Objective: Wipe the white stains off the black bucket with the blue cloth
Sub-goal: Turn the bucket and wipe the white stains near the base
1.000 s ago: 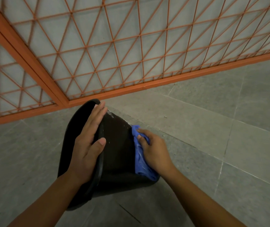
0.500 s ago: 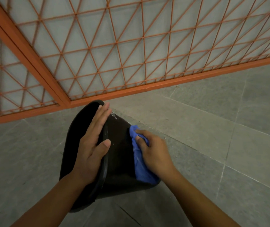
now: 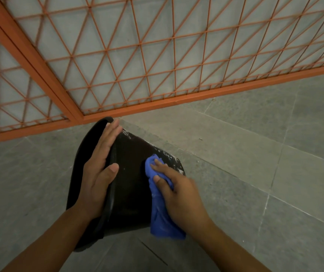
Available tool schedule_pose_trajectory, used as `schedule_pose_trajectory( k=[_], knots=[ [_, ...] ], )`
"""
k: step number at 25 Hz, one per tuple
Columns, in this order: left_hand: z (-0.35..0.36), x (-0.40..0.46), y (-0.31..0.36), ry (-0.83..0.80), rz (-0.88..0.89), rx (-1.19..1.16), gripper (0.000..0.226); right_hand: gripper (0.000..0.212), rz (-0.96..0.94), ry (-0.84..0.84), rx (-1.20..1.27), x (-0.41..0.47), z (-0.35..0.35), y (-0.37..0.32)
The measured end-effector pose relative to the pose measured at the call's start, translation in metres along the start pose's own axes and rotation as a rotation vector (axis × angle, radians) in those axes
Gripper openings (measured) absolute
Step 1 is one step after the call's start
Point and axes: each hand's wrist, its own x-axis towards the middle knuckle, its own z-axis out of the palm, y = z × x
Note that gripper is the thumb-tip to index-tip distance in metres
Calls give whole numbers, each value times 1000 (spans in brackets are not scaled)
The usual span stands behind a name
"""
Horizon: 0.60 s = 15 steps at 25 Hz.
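Observation:
The black bucket (image 3: 129, 181) lies on its side on the grey floor, its mouth facing left. White stains (image 3: 165, 153) speckle its upper right edge near the base. My left hand (image 3: 98, 173) rests flat over the rim with fingers stretched out and the thumb on the outer wall. My right hand (image 3: 178, 193) presses the crumpled blue cloth (image 3: 160, 218) against the bucket's side, close to the base. The cloth hangs down past the bucket's lower edge.
An orange metal lattice fence (image 3: 137, 75) with a thick post (image 3: 37, 63) runs just behind the bucket. Grey floor tiles (image 3: 255, 154) spread to the right and in front.
My right hand and the cloth slid down and toward me along the bucket's side, uncovering the white stains on the upper edge. The left hand kept its place on the rim.

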Motion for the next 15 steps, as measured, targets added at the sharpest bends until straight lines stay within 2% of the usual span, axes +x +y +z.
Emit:
schedule_pose_trajectory(
  k=[5, 10, 15],
  knots=[
    [3, 0, 5, -23, 23, 18, 83, 33, 137, 85, -27, 1, -7, 13],
    [3, 2, 5, -18, 33, 36, 81, 33, 73, 37, -35, 8, -4, 11],
    [8, 1, 9, -31, 50, 45, 84, 34, 216, 115, -43, 2, -11, 33]
  ],
)
